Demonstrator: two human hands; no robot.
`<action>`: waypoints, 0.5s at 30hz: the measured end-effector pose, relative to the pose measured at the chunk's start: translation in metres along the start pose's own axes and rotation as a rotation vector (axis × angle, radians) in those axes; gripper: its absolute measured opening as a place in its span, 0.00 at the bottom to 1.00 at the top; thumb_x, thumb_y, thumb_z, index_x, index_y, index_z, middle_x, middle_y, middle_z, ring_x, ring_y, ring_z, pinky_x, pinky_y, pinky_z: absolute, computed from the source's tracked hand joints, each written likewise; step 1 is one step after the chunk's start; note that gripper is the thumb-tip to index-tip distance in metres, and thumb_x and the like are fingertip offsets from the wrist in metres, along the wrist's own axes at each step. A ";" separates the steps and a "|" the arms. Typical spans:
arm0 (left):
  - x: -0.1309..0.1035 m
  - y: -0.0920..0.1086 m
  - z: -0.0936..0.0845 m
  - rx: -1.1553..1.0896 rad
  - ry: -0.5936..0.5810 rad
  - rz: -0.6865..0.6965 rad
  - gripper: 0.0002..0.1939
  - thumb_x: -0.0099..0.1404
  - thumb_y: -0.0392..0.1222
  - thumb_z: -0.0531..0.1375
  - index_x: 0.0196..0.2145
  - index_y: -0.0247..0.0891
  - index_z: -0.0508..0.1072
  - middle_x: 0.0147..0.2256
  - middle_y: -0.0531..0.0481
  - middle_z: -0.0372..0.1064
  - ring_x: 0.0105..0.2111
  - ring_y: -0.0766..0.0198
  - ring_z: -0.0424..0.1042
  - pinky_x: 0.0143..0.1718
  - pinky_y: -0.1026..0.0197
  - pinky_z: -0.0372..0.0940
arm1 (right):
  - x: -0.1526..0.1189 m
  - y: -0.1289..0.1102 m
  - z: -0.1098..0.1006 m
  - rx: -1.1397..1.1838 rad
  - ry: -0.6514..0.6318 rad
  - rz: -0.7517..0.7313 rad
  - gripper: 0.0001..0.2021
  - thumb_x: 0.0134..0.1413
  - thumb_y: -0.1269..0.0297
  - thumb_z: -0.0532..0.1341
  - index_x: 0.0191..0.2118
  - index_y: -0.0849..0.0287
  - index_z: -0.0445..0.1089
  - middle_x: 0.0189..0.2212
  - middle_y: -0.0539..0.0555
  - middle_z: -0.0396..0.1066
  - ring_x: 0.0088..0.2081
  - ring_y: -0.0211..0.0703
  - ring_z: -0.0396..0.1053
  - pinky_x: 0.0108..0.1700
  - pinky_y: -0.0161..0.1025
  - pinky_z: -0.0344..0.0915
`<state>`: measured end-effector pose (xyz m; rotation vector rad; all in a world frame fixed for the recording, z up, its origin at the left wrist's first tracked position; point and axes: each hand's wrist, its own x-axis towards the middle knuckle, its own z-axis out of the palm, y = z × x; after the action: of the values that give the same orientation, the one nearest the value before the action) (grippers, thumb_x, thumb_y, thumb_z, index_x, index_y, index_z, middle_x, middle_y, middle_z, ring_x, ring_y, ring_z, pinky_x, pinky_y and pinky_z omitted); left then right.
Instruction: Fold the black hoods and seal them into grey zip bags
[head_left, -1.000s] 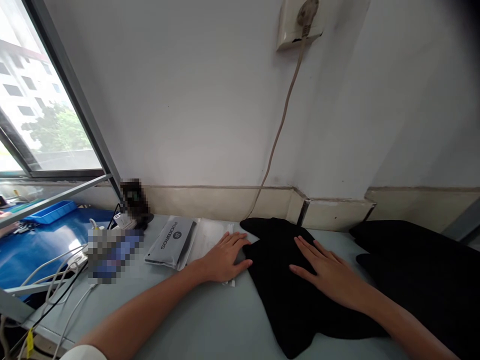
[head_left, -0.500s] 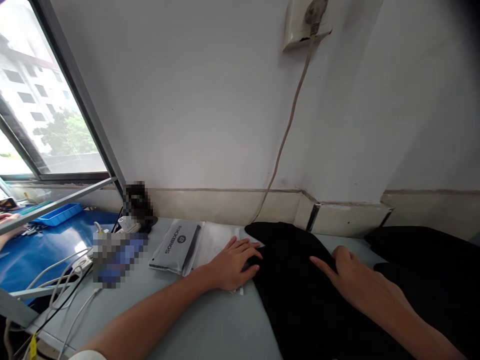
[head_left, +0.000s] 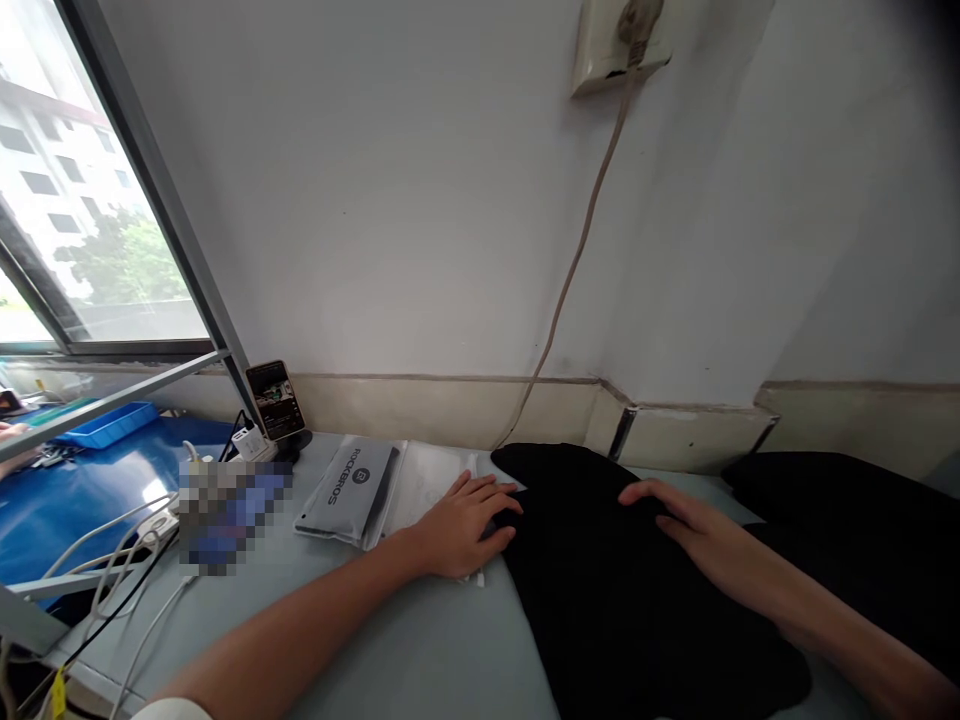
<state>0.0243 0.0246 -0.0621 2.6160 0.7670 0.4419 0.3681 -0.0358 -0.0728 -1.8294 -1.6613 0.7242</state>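
In the head view, resting the left hand [head_left: 466, 528], fingers loosely spread, on a plastic bag [head_left: 431, 478] and black fabric [head_left: 592, 610] at lower centre, likely for steadiness, and apparently pinching that fabric with the right hand [head_left: 709, 545], lower right.

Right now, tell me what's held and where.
The right hand touches the black cloth by its far edge; whether it pinches there cannot be told. The left hand lies open, holding nothing.

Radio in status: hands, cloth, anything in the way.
Left hand spread across clear bag, fingertips at black cloth. Right hand on cloth, grip unclear. Grey packet left, clear of cloth.
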 end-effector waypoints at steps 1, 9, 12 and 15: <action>0.000 -0.001 0.001 0.003 0.002 0.002 0.16 0.78 0.47 0.54 0.60 0.46 0.68 0.69 0.47 0.60 0.72 0.51 0.53 0.74 0.38 0.41 | -0.003 -0.002 -0.004 0.103 -0.086 0.052 0.19 0.67 0.55 0.47 0.57 0.47 0.68 0.48 0.55 0.82 0.42 0.56 0.82 0.40 0.46 0.79; -0.002 -0.003 0.001 0.011 0.011 0.023 0.17 0.79 0.49 0.52 0.60 0.46 0.68 0.69 0.46 0.61 0.72 0.51 0.54 0.74 0.38 0.42 | -0.028 -0.016 -0.020 0.100 -0.242 0.072 0.49 0.55 0.39 0.67 0.77 0.40 0.46 0.75 0.56 0.51 0.72 0.68 0.55 0.66 0.59 0.65; -0.003 -0.001 -0.002 0.013 0.009 0.018 0.22 0.81 0.53 0.47 0.64 0.44 0.66 0.71 0.42 0.56 0.73 0.52 0.52 0.74 0.39 0.41 | -0.038 -0.027 -0.042 0.075 -0.224 -0.019 0.51 0.55 0.42 0.67 0.77 0.40 0.42 0.76 0.54 0.48 0.73 0.68 0.51 0.70 0.60 0.58; -0.003 0.000 -0.004 0.024 0.006 0.017 0.26 0.81 0.56 0.44 0.68 0.45 0.61 0.73 0.40 0.50 0.74 0.53 0.47 0.74 0.40 0.40 | -0.054 -0.030 -0.089 0.029 -0.142 -0.075 0.47 0.55 0.45 0.68 0.76 0.40 0.48 0.76 0.52 0.50 0.73 0.63 0.53 0.71 0.51 0.56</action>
<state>0.0203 0.0237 -0.0590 2.6467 0.7571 0.4484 0.4063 -0.0910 0.0120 -1.7207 -1.7898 0.8582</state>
